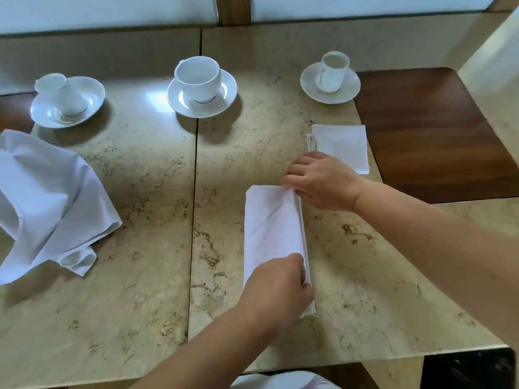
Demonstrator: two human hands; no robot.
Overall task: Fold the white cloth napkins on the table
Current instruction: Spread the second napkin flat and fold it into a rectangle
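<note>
A white napkin [271, 228] lies folded into a long narrow strip on the marble table [140, 276], running away from me. My right hand [323, 181] pinches its far right edge. My left hand [280, 287] pinches the near right edge, covering the near end of the strip. A small square folded napkin [341, 146] lies just beyond my right hand. At the left, a loose pile of unfolded white napkins [47, 203] sits crumpled on the table.
Three white cups stand on saucers along the far side: one at the left [66, 99], one in the middle [200, 85], one at the right [331, 78]. A dark wooden seat [432, 130] borders the table's right edge.
</note>
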